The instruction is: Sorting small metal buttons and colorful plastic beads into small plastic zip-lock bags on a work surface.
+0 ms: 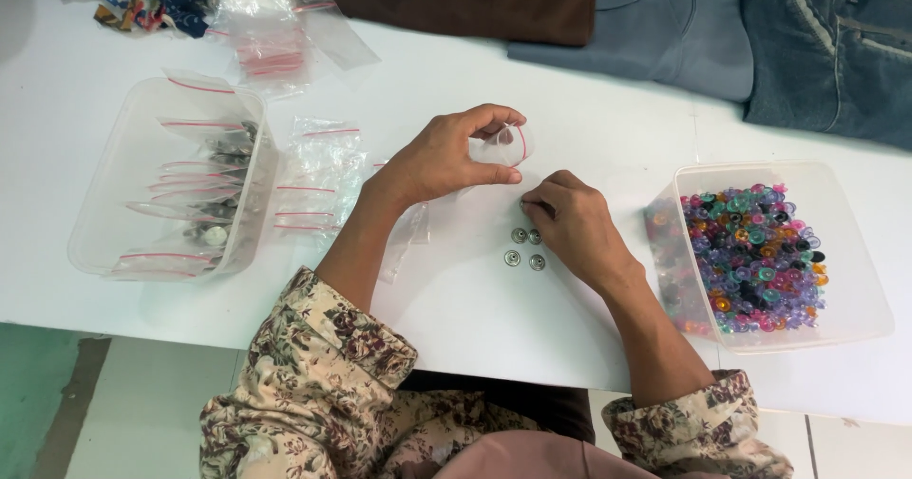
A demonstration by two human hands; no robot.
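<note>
One head-worn camera looks steeply down from close above at the white table, facing the far edge

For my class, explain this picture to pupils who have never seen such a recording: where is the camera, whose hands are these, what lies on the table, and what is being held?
There is one picture, taken by a camera on the person's head, looking down at their own two bare hands over a white table. The left hand holds up a small clear zip bag between its fingers. The right hand rests on the table, fingertips at a group of small round metal buttons; whether it grips one cannot be told. On the right stands a clear tub of colourful plastic buttons. On the left is another clear tub holding filled zip bags, with more loose bags beside it. Folded clothes lie along the far edge.
</note>
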